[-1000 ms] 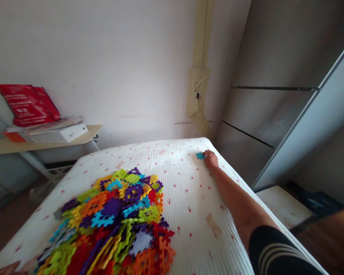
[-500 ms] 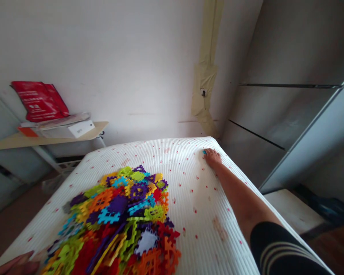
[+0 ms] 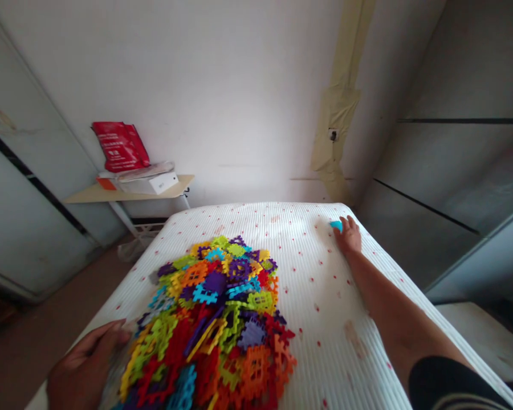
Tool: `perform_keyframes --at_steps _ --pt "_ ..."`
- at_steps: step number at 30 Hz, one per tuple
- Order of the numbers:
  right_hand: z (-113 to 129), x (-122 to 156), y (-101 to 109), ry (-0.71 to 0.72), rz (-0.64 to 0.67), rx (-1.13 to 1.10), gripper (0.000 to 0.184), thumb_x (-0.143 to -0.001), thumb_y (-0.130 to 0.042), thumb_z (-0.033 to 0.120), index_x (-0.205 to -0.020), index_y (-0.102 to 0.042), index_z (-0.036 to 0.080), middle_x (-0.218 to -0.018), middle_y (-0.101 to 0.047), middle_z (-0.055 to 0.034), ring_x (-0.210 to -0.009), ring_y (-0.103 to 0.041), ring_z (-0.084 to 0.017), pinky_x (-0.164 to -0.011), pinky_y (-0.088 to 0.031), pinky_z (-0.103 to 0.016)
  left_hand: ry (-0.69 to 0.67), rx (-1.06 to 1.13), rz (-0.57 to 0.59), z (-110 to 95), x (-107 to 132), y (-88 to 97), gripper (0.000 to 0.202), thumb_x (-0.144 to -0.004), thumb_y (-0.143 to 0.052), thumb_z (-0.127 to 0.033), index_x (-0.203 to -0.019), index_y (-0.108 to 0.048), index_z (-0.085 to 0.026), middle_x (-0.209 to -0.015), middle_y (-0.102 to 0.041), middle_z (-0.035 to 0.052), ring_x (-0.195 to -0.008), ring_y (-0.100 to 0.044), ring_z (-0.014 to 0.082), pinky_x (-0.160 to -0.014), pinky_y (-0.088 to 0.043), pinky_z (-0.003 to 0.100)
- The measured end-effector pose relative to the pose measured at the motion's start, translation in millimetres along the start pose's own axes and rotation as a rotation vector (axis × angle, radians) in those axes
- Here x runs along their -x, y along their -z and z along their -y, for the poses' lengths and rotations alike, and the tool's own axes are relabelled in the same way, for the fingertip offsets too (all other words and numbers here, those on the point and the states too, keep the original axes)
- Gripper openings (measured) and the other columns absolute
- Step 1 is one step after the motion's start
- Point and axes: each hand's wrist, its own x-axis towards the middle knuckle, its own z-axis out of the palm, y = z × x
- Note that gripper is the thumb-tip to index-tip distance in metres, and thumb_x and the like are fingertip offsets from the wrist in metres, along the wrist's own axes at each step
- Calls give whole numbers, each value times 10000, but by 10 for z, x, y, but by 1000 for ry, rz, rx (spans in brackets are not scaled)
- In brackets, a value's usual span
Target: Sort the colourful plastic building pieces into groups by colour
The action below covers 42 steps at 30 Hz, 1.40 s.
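A big heap of colourful interlocking foam pieces (image 3: 222,319) lies on a white mattress (image 3: 308,273) with small red dots. My left hand (image 3: 83,370) rests at the heap's near left edge, fingers stretched out and holding nothing. My right arm, in a black striped sleeve, reaches to the mattress's far right corner. There my right hand (image 3: 349,236) lies on the sheet with its fingers closed on a small blue piece (image 3: 336,225), which sticks out at the fingertips.
A low wooden shelf (image 3: 128,195) by the far wall carries a red bag (image 3: 120,145) and a white box (image 3: 154,183). Grey cupboard panels stand left and right of the bed. A strip of tan tape (image 3: 340,114) runs down the wall.
My left hand has come in from the bottom left corner to the heap's edge. My right hand has stayed at the far corner by the blue piece. The view has swung left.
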Motion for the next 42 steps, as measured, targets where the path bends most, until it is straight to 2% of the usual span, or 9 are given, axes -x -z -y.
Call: perform_keyframes --at_steps 6,11,15,19,24,31,35,38,42 --pt "-10 322 130 -61 8 -90 437 -791 -393 227 -1177 -581 149 -1056 -641 -112 -953 -581 -233 -836 -428 -344 62 90 15 -157 90 76 260 -499 -621 -365 -690 -700 -207 -654 -690 -25 -909 -612 283 -819 -470 368" --pt "118 569 192 10 80 -150 366 -734 -452 220 -1025 -669 174 -1005 -667 -86 -908 -605 -213 -828 -437 -317 54 244 7 -33 46 58 309 -547 -632 -355 -792 -690 -175 -566 -648 -21 -850 -627 246 -839 -460 347" --pt "290 751 211 95 117 -204 309 -713 -471 197 -933 -688 178 -1023 -661 -85 -955 -595 -215 -878 -426 -319 5 288 12 65 18 51 316 -579 -628 -379 -814 -685 -176 -622 -650 -20 -822 -621 212 -905 -426 342" --pt "478 931 256 173 133 -279 303 -713 -450 180 -910 -681 174 -964 -677 -74 -892 -617 -199 -856 -452 -315 1 355 1 81 8 46 367 -587 -637 -411 -855 -682 -163 -618 -634 -18 -724 -612 189 -844 -456 342" --pt "829 1167 315 334 155 -397 274 -769 -452 235 -933 -665 181 -933 -680 -62 -834 -635 -179 -795 -495 -303 -15 417 -18 83 0 45 383 -579 -644 -418 -852 -683 -152 -579 -627 -13 -656 -604 183 -764 -478 340" --pt "1572 1474 417 772 82 -713 203 -836 -478 224 -913 -665 209 -955 -681 -70 -934 -615 -197 -828 -498 -357 -17 477 -11 129 -33 14 368 -584 -653 -397 -847 -676 -141 -568 -625 -9 -625 -598 172 -719 -473 325" --pt "1949 1510 480 778 128 -776 220 -863 -462 227 -949 -664 214 -954 -679 -62 -924 -615 -183 -834 -496 -347 -47 462 -4 174 -67 -8 332 -606 -644 -388 -833 -677 -148 -562 -619 -15 -623 -589 159 -709 -464 302" --pt "2172 1545 453 820 168 -731 291 -871 -496 313 -1110 -622 204 -1178 -604 -103 -1111 -529 -224 -939 -434 -411 -62 455 -12 195 -78 -9 336 -613 -638 -388 -840 -678 -144 -561 -614 -16 -617 -592 162 -688 -466 299" --pt "2312 1626 370 987 369 -635 378 -879 -492 408 -1153 -608 175 -1245 -555 -145 -1175 -479 -262 -974 -388 -454 -54 458 -17 201 -75 7 355 -609 -632 -389 -854 -677 -136 -569 -620 -11 -607 -594 162 -676 -466 300"
